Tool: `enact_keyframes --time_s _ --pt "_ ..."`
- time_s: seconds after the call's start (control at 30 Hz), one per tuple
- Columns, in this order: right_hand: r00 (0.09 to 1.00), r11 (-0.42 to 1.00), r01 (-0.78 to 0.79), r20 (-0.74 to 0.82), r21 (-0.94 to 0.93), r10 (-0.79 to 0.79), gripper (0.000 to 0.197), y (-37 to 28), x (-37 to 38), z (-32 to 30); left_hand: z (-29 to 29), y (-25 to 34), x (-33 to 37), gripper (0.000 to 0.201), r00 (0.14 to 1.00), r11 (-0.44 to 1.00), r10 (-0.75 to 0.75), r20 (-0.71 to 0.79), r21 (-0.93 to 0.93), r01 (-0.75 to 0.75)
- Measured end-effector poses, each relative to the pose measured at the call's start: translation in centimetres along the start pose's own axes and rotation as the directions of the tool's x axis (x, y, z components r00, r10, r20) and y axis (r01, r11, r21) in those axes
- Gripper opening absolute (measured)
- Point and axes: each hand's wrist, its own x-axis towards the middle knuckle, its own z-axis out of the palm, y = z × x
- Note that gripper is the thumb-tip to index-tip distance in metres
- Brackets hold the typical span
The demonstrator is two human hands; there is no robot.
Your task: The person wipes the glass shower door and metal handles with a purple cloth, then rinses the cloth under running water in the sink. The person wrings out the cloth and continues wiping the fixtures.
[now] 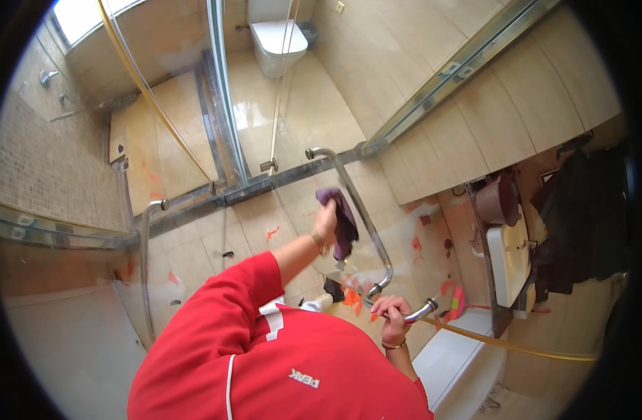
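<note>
A purple cloth (pixel 344 227) is bunched in my left hand (pixel 326 222), which is stretched forward at the middle of the view. Its fingers are partly hidden and slightly blurred. Just to the right of the cloth runs a long chrome tubular handle (pixel 363 220), bent at both ends and set on a clear glass door. My right hand (pixel 391 310), lower and nearer my body, is wrapped round a shorter visible length of chrome bar (pixel 420 313). Whether the cloth touches the glass, I cannot tell.
Another chrome handle (pixel 146 266) stands at the left. Beyond the dark threshold (pixel 254 187) are a white toilet (pixel 279 43) and gold-edged glass panels. At the right are a white washbasin (pixel 508 262) and a dark red bucket (pixel 496 201). Orange scraps (pixel 351 297) lie on the tiles.
</note>
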Motion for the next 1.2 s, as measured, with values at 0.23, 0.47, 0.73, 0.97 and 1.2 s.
enact_keyframes --time_s 0.23,0.47,0.73,0.97,1.2 --pt "1.0 1.0 0.013 -0.016 0.008 -0.013 0.013 -0.4 0.4 0.3 -2.2 8.3 11.4 0.034 0.976 0.971 0.124 -0.181 -0.179 -0.157" --pt "1.0 0.999 0.013 -0.007 0.034 -0.013 0.013 0.2 0.4 -0.2 -3.6 -10.8 7.5 0.067 0.952 0.937 -0.288 -0.099 -0.235 0.259" --pt "0.999 0.999 0.028 -0.024 0.025 -0.028 0.009 -0.2 0.9 0.3 0.1 -13.3 -3.7 0.046 0.64 0.578 -0.764 0.078 -0.359 0.733" --pt "1.0 0.999 -0.003 -0.017 0.051 0.004 0.009 0.1 0.8 -0.5 -5.1 -7.6 9.6 0.049 0.902 0.862 -0.422 -0.088 -0.347 0.37" --pt "0.992 1.0 0.01 0.129 0.003 -0.01 0.013 0.3 0.3 -1.9 -0.5 -9.9 -1.3 0.063 0.831 0.855 -0.518 -0.203 -0.123 0.503"
